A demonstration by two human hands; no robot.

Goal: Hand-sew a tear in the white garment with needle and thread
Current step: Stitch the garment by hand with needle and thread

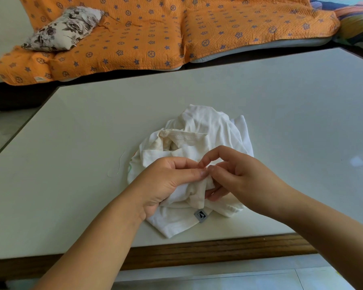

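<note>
Mid-stitch on the white garment (pixel 197 130)
On the bench (pixel 71 143), the left hand (pixel 170 181) gripped a raised fold; the right hand (pixel 239 176) pinched at its crest, needle too small to see. Next, likely drawing the stitch through gently.

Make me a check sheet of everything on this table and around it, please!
Surface: pale table with a wooden front edge.
Job's things: white garment bunched mid-table, grey label at its near hem; loose thread lying on the table left of it; needle too small to tell.
Clutter: nothing seen.
Hands: left hand grips a fold of the garment; right hand pinches the same fold, thumb tips touching.
Cables: nothing seen.
Surroundings: orange starred cover behind the table, floral cushion on it; tiled floor below.
</note>
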